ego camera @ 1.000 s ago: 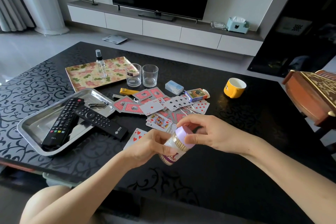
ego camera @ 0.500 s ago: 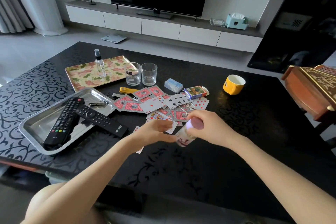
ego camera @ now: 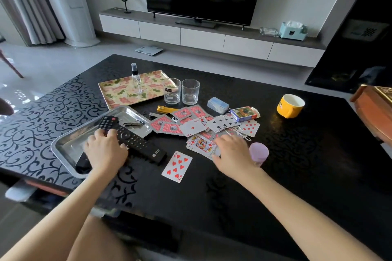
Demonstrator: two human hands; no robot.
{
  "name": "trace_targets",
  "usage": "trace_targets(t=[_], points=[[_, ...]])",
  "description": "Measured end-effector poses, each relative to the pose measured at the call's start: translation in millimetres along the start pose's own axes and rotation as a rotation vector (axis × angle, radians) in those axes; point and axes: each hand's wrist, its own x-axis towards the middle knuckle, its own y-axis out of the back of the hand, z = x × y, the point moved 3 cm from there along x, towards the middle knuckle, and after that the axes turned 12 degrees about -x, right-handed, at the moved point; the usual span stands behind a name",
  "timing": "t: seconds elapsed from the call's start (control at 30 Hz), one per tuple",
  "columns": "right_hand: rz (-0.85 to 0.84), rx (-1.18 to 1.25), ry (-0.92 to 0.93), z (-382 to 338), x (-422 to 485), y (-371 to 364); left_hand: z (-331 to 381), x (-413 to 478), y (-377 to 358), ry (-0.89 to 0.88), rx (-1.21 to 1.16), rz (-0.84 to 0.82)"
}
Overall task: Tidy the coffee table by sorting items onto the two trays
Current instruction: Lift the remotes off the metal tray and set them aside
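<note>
Left hand (ego camera: 106,151) curls over remotes (ego camera: 135,143) in steel tray (ego camera: 63,144); one overhangs the rim, liable to slide onto the bench. Right hand (ego camera: 231,152), fingers spread, blurred, covers loose cards (ego camera: 193,128); purple-capped bottle (ego camera: 258,152) just beside it could be knocked over.

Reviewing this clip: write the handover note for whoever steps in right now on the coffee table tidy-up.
Left hand rests on the remotes in the metal tray; grip unclear.
Right hand open over the scattered cards, lilac-capped bottle standing beside it.
Done: remotes and clipper in metal tray, one remote overhanging its edge; spray bottle on floral tray.
To do: cards, two glasses, yellow mug, card box, lilac-capped bottle, all on the table.
</note>
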Motion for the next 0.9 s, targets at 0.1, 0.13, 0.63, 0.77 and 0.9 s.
trace_targets(t=[0.1,0.13,0.63,0.77,0.9], points=[[-0.014,0.224,0.072,-54.9,13.1,-2.8,-29.9,14.1,4.2,0.191,0.122,-0.085],[-0.031,0.267,0.077,-70.0,19.0,-5.0,-37.0,17.5,1.8,0.249,0.113,-0.137],[-0.064,0.327,0.071,-171.5,76.5,-14.5,-38.3,27.3,24.3,0.068,-0.107,-0.068],[0.031,0.479,0.020,-174.5,64.8,0.2,-30.7,19.6,47.1,0.076,-0.217,-0.005],[0.199,0.546,-0.095,-134.1,55.6,21.4,13.6,12.5,55.9,-0.009,-0.391,-0.022]])
